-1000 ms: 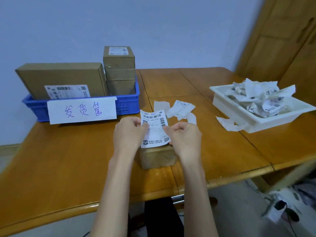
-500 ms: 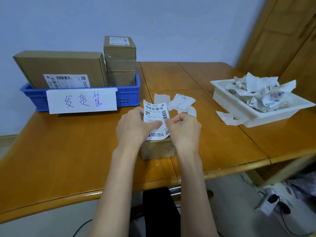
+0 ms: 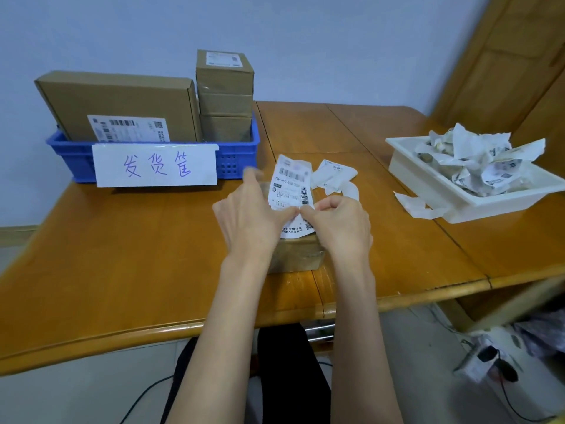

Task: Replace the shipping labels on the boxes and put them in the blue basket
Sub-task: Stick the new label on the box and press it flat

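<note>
Both hands meet at one spot on the shipping label [image 3: 290,191], low on the sheet, above the small cardboard box [image 3: 298,254] at the near middle of the surface [image 3: 122,255]. The right hand [image 3: 339,224] has its fingers curled in, and its grip pinches the label near the lower right part; the left hand [image 3: 250,218] pinches it from the other side with the thumb, while its other fingers look spread and blurred. The label's long axis runs away from the person, its barcode end rising toward the far side and its near end lying over the box top. So the free length of paper lies beyond the pinch, and peeling or smoothing would probably have to travel along that far-near line. Neither hand is nearer than the other. The blue basket [image 3: 241,154] sits far left, closer to the left hand, already holding several labelled boxes.
</note>
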`<action>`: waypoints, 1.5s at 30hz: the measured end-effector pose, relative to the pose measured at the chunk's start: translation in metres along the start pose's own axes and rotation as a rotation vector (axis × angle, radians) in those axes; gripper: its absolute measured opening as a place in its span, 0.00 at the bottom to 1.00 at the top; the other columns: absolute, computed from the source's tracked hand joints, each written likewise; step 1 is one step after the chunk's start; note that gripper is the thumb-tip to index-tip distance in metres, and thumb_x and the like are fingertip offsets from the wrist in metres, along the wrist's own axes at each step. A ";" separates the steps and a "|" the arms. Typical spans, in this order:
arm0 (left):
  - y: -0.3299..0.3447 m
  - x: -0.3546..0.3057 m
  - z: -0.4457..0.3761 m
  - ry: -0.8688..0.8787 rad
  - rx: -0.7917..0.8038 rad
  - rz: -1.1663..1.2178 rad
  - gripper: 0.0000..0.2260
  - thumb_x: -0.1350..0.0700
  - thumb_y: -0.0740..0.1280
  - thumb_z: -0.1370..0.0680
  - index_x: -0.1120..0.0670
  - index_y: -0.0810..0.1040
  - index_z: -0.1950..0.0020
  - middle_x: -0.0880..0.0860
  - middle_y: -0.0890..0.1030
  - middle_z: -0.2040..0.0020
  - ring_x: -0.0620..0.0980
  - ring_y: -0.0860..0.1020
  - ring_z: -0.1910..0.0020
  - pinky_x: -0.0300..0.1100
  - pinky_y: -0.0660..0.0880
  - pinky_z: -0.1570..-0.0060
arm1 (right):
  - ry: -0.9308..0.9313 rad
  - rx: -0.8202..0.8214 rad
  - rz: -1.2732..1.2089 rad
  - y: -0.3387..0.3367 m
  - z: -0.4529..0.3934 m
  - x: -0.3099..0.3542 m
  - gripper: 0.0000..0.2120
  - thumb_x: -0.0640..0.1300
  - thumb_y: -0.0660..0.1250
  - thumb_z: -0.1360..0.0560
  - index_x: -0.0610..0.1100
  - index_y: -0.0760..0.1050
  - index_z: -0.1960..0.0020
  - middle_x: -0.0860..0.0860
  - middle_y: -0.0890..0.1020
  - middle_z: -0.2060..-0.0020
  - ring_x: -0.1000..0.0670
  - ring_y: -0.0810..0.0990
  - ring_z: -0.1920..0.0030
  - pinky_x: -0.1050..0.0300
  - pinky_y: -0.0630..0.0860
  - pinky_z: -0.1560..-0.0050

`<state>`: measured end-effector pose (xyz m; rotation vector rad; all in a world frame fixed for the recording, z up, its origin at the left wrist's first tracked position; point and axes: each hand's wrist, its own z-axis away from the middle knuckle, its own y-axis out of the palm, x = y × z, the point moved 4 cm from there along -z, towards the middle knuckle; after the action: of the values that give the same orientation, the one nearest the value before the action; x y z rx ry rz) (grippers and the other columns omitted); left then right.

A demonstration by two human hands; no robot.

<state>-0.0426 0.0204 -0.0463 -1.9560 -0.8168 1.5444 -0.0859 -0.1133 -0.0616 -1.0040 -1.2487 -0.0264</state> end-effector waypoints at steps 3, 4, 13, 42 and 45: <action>-0.001 0.002 0.000 -0.017 -0.028 0.010 0.40 0.41 0.78 0.34 0.49 0.62 0.30 0.45 0.78 0.57 0.52 0.80 0.46 0.57 0.62 0.30 | -0.002 0.014 -0.004 0.002 -0.001 -0.001 0.10 0.55 0.72 0.28 0.50 0.79 0.54 0.57 0.82 0.59 0.55 0.78 0.58 0.57 0.72 0.61; -0.001 0.003 0.000 -0.027 -0.034 0.003 0.39 0.41 0.78 0.34 0.49 0.62 0.30 0.46 0.79 0.56 0.51 0.79 0.46 0.58 0.57 0.27 | -0.004 0.014 -0.008 0.002 -0.001 -0.001 0.09 0.55 0.72 0.28 0.50 0.79 0.54 0.57 0.82 0.59 0.56 0.77 0.59 0.58 0.70 0.63; 0.001 0.006 -0.003 -0.066 0.040 -0.110 0.26 0.37 0.74 0.32 0.46 0.64 0.46 0.45 0.82 0.50 0.50 0.79 0.44 0.60 0.54 0.27 | -0.008 0.037 -0.029 0.004 -0.004 -0.006 0.09 0.55 0.72 0.27 0.50 0.77 0.57 0.58 0.81 0.61 0.56 0.78 0.60 0.59 0.70 0.63; 0.027 0.045 -0.018 -0.313 0.418 0.511 0.59 0.38 0.76 0.50 0.44 0.53 0.22 0.53 0.61 0.25 0.55 0.65 0.28 0.51 0.67 0.35 | 0.005 0.194 -0.029 -0.001 -0.021 -0.021 0.26 0.63 0.75 0.35 0.48 0.63 0.68 0.53 0.79 0.67 0.53 0.76 0.64 0.57 0.66 0.66; 0.031 0.047 -0.020 -0.290 0.454 0.593 0.56 0.41 0.79 0.46 0.41 0.54 0.22 0.52 0.62 0.26 0.53 0.66 0.30 0.46 0.66 0.42 | 0.131 0.361 -0.331 0.007 -0.021 -0.033 0.22 0.58 0.77 0.34 0.47 0.68 0.62 0.54 0.83 0.63 0.54 0.79 0.63 0.60 0.70 0.66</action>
<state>-0.0102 0.0325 -0.0955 -1.7253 0.0575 2.1559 -0.0782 -0.1386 -0.0909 -0.4712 -1.2333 -0.1176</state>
